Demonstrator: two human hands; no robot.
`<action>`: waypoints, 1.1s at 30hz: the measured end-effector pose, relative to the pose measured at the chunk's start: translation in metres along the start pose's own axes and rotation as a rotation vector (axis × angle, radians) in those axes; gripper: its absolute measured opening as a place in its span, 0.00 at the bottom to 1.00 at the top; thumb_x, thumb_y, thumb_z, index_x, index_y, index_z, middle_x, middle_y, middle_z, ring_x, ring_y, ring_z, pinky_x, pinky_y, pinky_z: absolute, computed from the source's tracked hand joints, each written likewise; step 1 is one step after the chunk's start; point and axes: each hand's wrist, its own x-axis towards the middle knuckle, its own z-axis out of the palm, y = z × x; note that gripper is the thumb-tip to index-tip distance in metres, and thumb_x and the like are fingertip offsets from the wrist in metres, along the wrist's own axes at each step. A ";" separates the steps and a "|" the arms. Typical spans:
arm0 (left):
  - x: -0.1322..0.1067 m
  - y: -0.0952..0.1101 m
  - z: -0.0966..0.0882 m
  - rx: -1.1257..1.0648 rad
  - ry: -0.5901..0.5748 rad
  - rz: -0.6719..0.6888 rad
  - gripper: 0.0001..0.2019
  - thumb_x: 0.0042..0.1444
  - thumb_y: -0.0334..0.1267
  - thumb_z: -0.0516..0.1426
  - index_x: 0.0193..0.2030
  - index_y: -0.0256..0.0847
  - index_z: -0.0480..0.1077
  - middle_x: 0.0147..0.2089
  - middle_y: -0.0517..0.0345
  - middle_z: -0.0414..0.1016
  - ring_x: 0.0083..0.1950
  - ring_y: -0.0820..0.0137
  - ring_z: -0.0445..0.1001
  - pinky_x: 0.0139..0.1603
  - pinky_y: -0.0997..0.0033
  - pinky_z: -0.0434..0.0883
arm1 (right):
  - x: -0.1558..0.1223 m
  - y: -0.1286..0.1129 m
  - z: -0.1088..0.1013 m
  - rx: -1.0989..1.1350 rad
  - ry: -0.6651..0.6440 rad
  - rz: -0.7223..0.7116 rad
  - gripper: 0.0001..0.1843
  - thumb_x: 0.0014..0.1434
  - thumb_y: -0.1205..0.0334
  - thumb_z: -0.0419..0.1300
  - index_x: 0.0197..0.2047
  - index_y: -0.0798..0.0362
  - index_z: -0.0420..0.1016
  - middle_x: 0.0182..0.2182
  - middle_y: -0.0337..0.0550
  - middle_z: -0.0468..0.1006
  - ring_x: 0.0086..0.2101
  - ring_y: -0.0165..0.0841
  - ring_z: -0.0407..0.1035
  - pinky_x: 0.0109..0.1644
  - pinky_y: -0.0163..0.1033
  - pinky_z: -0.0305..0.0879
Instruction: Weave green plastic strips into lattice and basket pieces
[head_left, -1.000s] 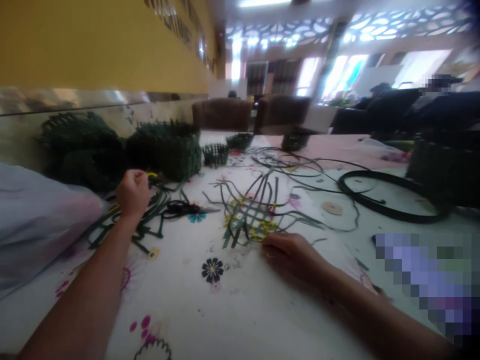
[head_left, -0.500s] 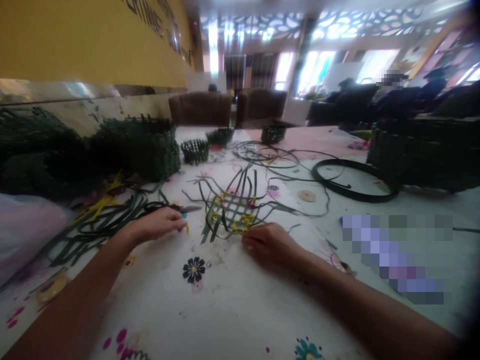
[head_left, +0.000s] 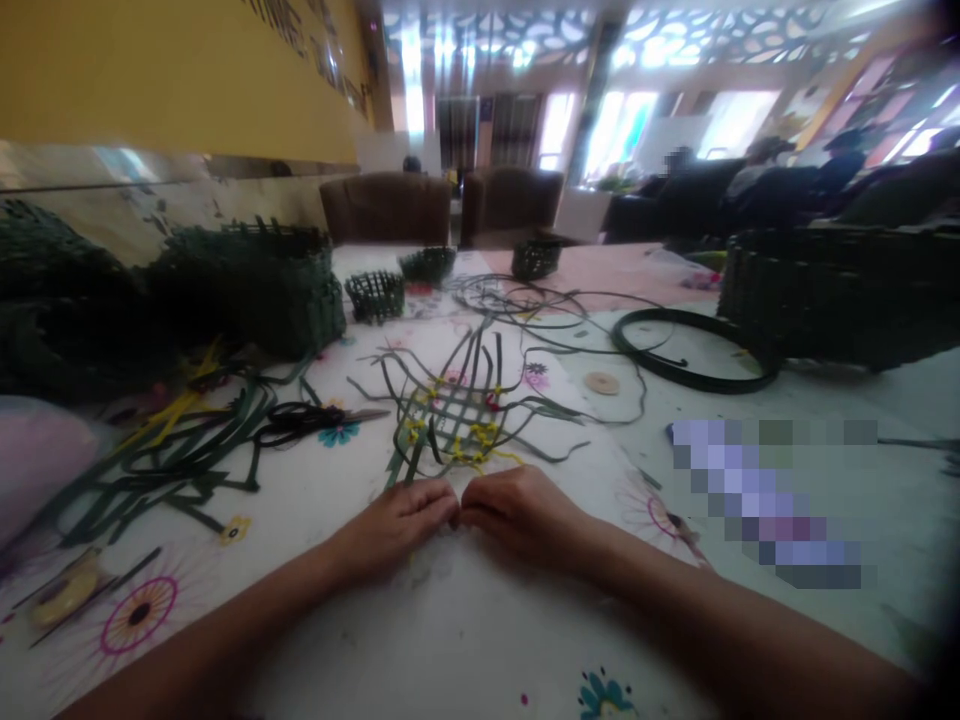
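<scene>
A flat weave of dark green strips point(head_left: 450, 420), tied with yellow thread, lies on the flowered white tablecloth point(head_left: 315, 620). My left hand point(head_left: 397, 525) and my right hand point(head_left: 521, 515) sit at its near edge, fingertips almost meeting. Both hands have curled fingers, and I cannot see anything between them. A thin yellow thread trails near my right hand. Black-handled scissors point(head_left: 300, 422) lie to the left, beside a heap of loose green strips point(head_left: 180, 460).
Woven green baskets point(head_left: 255, 285) stand at the far left, with smaller ones point(head_left: 374, 296) beyond. A large basket point(head_left: 840, 290) sits at right, near a black coil point(head_left: 694, 350) and a wooden disc point(head_left: 602, 383). Seated people point(head_left: 780, 180) are in the background.
My left hand has moved right, from the loose strips and scissors to the weave's near edge, beside my right hand. The view has dropped and turned slightly left.
</scene>
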 end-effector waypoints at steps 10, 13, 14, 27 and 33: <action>-0.003 0.000 -0.013 0.052 -0.065 -0.027 0.18 0.62 0.51 0.50 0.33 0.40 0.70 0.32 0.62 0.66 0.36 0.72 0.65 0.36 0.75 0.61 | -0.002 -0.009 -0.014 0.033 0.351 -0.120 0.08 0.49 0.74 0.54 0.21 0.56 0.66 0.17 0.32 0.61 0.19 0.22 0.53 0.24 0.29 0.49; -0.002 -0.003 -0.019 0.071 -0.037 -0.097 0.15 0.59 0.50 0.53 0.35 0.40 0.72 0.31 0.62 0.68 0.35 0.72 0.65 0.35 0.75 0.61 | -0.002 -0.010 -0.026 -0.023 0.574 -0.089 0.09 0.50 0.74 0.54 0.22 0.56 0.65 0.17 0.32 0.61 0.19 0.21 0.52 0.24 0.28 0.50; -0.002 -0.005 -0.020 0.089 -0.023 -0.114 0.15 0.58 0.50 0.54 0.35 0.41 0.72 0.30 0.63 0.68 0.33 0.72 0.65 0.34 0.75 0.61 | -0.002 -0.010 -0.030 -0.034 0.648 -0.055 0.09 0.52 0.74 0.54 0.22 0.55 0.65 0.17 0.32 0.61 0.19 0.21 0.53 0.24 0.28 0.50; 0.012 -0.014 0.000 0.664 0.379 -0.124 0.23 0.64 0.44 0.48 0.65 0.43 0.60 0.36 0.55 0.77 0.37 0.64 0.75 0.38 0.69 0.66 | 0.002 0.001 -0.020 -0.362 0.763 0.195 0.14 0.58 0.68 0.52 0.21 0.52 0.60 0.17 0.35 0.62 0.19 0.25 0.53 0.26 0.33 0.50; 0.025 -0.018 0.007 0.848 0.463 -0.142 0.22 0.65 0.42 0.49 0.63 0.38 0.61 0.55 0.43 0.74 0.47 0.57 0.76 0.46 0.63 0.69 | 0.005 0.006 -0.019 -0.511 0.732 0.214 0.15 0.60 0.68 0.49 0.21 0.52 0.60 0.17 0.37 0.65 0.20 0.26 0.54 0.28 0.34 0.48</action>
